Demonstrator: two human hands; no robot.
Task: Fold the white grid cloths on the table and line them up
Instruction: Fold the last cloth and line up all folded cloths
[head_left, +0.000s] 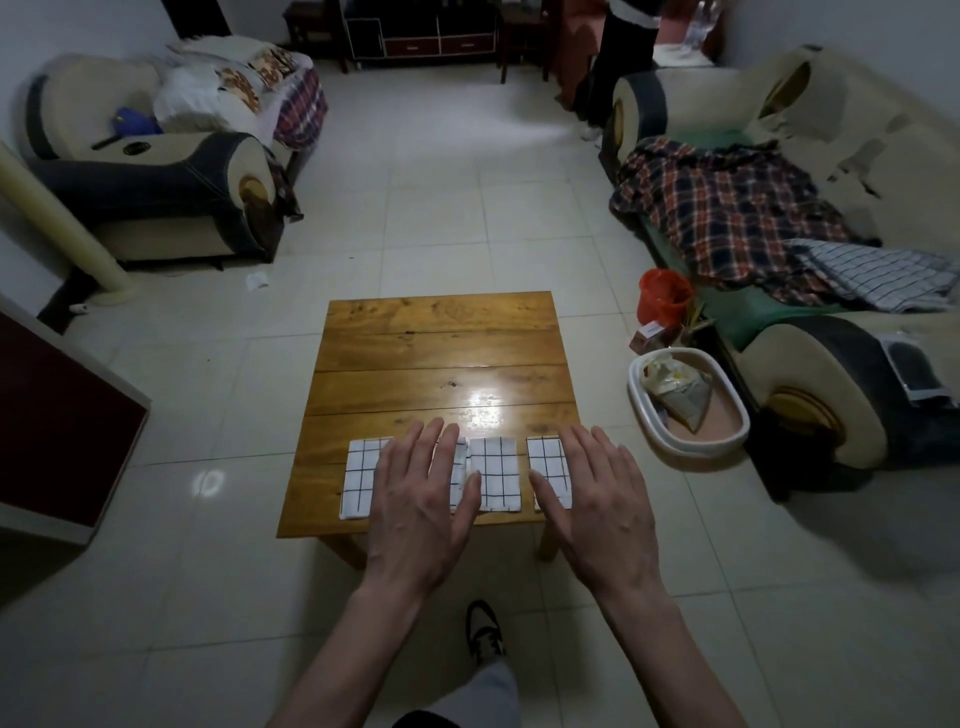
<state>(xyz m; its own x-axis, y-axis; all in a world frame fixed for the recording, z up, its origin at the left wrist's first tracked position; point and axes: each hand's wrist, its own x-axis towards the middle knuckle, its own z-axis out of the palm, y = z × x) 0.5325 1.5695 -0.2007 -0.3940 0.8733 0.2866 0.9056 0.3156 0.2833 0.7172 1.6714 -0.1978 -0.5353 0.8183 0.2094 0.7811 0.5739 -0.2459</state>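
Head view of the lining-up step. Folded white grid cloths lie in a row along the near edge of the wooden table (441, 353): a left cloth (359, 478), a middle cloth (496, 473) and a right cloth (548, 460); a further one appears to lie under the left hand (421, 509), though its outline is mostly hidden. Both hands are flat, fingers straight and slightly spread, gripping nothing; the left hand covers the space between the left and middle cloths, and the right hand (605, 506) lies over the near right part of the right cloth. Whether the palms press down or merely hover cannot be told. Folding seems complete and only the evening of the row remains. To do this well, slide each cloth with a flat palm instead of pinching it, so the folds do not open, and match the far edges and the gaps between neighbours; the gap before the right cloth looks wider than the others. The tabletop is glossy planked wood, likely slippery, so light pressure should suffice. Around it is pale tiled floor (441, 208), an armchair (145, 171) far left, a sofa (831, 208) with a plaid blanket (727, 213) on the right, a red bucket (665, 296) and a white basin (685, 405) beside it.
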